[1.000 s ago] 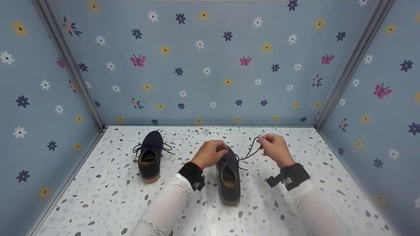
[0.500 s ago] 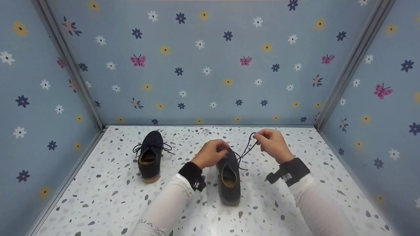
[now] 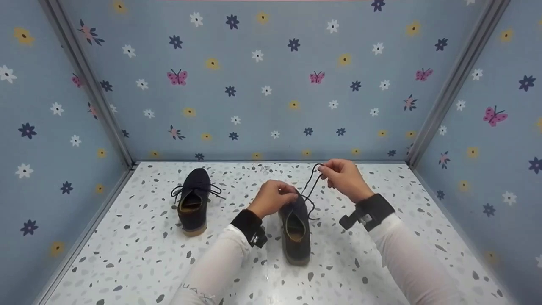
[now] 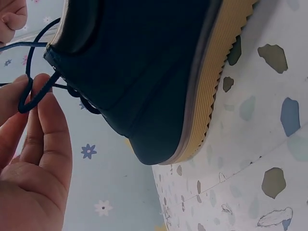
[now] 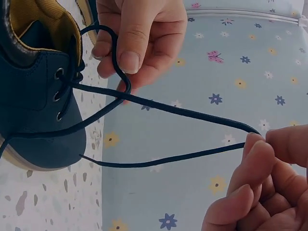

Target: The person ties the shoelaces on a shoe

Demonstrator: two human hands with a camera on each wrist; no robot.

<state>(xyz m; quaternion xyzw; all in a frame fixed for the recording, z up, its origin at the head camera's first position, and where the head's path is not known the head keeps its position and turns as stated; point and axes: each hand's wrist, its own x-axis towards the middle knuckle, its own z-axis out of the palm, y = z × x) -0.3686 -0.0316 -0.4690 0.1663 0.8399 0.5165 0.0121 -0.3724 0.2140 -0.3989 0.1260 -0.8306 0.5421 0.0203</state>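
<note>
A dark blue lace-up shoe (image 3: pixel 296 250) with a tan sole stands on the floor, toe pointing away. My left hand (image 3: pixel 271 198) is over its front and pinches a bend of shoelace, visible between thumb and fingers in the left wrist view. Farther right and higher, my right hand (image 3: pixel 344 178) pinches another length of shoelace (image 5: pixel 183 111), doubled into a narrow loop with a loose tip hanging down. In the right wrist view this lace crosses the bend at the left hand (image 5: pixel 139 43). Metal eyelets (image 5: pixel 58 73) show along the shoe's side.
A matching shoe (image 3: pixel 195 214), its lace tied in a bow, stands to the left. White speckled floor (image 3: pixel 139 262) lies under both. Blue flowered panels (image 3: pixel 271 84) rise at the back and both sides. Each wrist wears a black strap (image 3: pixel 372 210).
My right hand has moved up and to the left, bringing its doubled lace closer to the shoe's toe. The left hand has stayed almost where it was; neither shoe has moved.
</note>
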